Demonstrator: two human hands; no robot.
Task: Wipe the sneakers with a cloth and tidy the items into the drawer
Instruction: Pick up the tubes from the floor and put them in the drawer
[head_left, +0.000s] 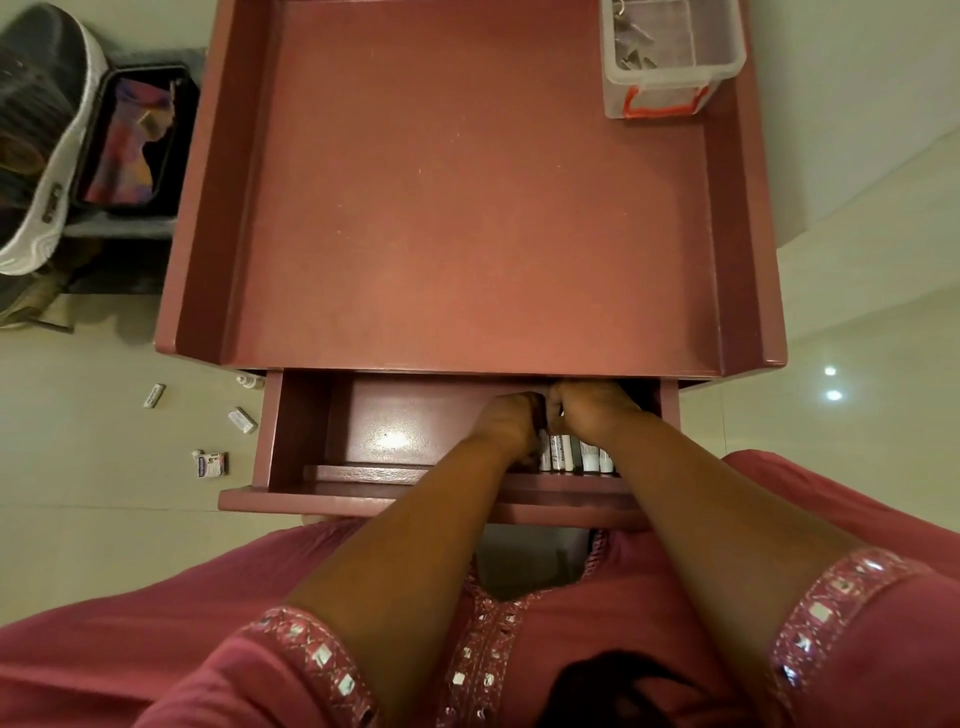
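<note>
Head-cam view, looking down. Pink table (467, 208) fills centre; its drawer (311, 441) is pulled open at lower centre. Both hands are inside, R half of drawer: left hand (506, 421) and right hand (587, 408) touching, fingers curled around sth small & dark between them; exact grasp can't tell. Row of small tubes (574, 457) stands just below hands. Sneaker (41, 135) upper left, beside a dark tray (135, 140) w/ colourful cloth (130, 140). Small boxes (210, 462) on floor, left of drawer. Clear plastic bin (670, 57) on table, upper right.
</note>
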